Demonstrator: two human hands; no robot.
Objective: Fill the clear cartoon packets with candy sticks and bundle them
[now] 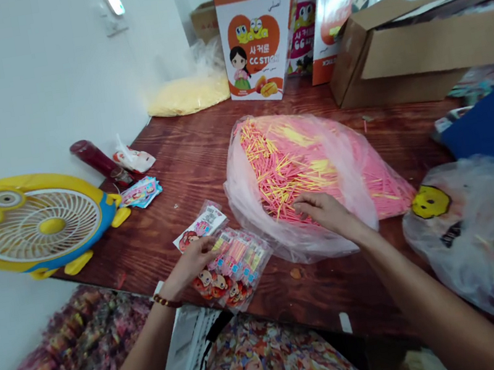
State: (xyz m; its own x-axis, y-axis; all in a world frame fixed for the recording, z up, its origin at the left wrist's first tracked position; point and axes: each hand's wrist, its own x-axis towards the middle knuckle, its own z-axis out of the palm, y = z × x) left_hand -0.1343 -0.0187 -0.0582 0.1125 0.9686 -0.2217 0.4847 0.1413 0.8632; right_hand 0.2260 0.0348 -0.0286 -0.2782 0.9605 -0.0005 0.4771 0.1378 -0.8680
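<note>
A big clear plastic bag (251, 209) full of thin pink and yellow sticks (291, 165) lies open on the dark wooden table (163, 161). My right hand (326, 213) reaches into its mouth, fingers curled down on the sticks. My left hand (191, 265) rests at the near table edge, fingers closed on a small printed packet (236, 268) that holds several sticks. An empty printed packet (201, 225) lies just behind it.
A yellow cartoon desk fan (33, 225) stands at the left edge. A red bottle (100, 161) and more packets (141, 192) lie behind it. CC Stick boxes (253, 27), a brown carton (412, 46) and a smiley plastic bag (484, 235) crowd the back and right.
</note>
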